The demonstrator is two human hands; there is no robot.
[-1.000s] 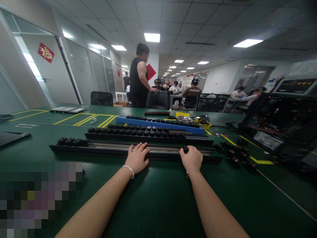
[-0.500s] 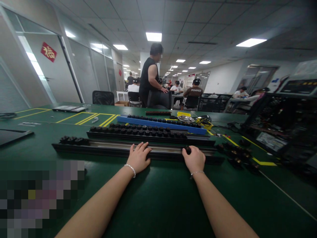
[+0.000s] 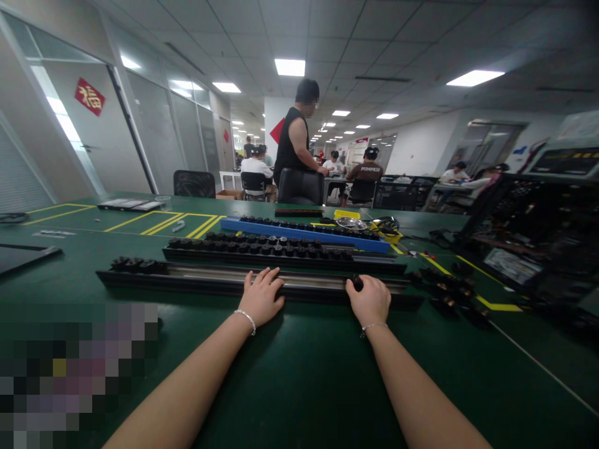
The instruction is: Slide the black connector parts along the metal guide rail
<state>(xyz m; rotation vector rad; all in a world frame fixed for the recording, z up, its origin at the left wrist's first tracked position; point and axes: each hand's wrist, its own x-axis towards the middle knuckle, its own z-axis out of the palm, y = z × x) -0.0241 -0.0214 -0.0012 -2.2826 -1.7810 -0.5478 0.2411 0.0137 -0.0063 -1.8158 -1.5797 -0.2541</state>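
A long black track rail (image 3: 206, 287) with a pale inner channel lies crosswise on the green table in front of me. My left hand (image 3: 262, 293) rests over its middle, fingers apart and lying on the rail, holding nothing. Toward the rail's right part, my right hand (image 3: 371, 298) is closed around a small black part (image 3: 358, 284), mostly hidden by the fingers. Several similar black parts (image 3: 135, 265) sit in a row at the rail's left end. More loose black parts (image 3: 449, 292) lie in a heap to the right, some with brassy spots.
Behind lie a second black rail (image 3: 374, 264) filled with black parts and a blue rail (image 3: 299, 234). A yellow tray (image 3: 347, 215), a metal dish (image 3: 352, 224) and cables are at the back right. Open equipment (image 3: 519, 249) stands at right. A person (image 3: 291, 143) stands beyond the table.
My right hand with the small black part has shifted very slightly right. My left hand stays in place. The standing person beyond the table has moved right.
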